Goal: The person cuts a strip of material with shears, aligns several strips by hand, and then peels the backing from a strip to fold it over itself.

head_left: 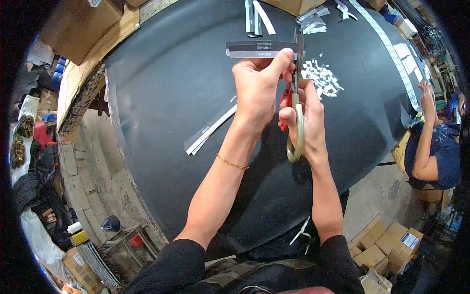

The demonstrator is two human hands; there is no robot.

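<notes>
My left hand (259, 81) pinches a small stack of printed label strips (254, 49), dark and grey with "GENUINE" lettering, held level above the table. In my right hand (311, 115) is a pair of scissors (295, 127) with one red handle and one pale greenish handle. The blades point away from me and stand across the right end of the strips, close to my left thumb. Whether the blades are parted there is hard to make out. A pile of small white and grey cut pieces (323, 81) lies just right of the scissors.
More label strips (213, 130) lie on the black table (161, 93) left of my arm. Other strips (258, 19) and a grey-white bundle (312, 20) are at the far side. A measuring tape (391, 54) runs along the right. Another person (433, 147) works at the right edge.
</notes>
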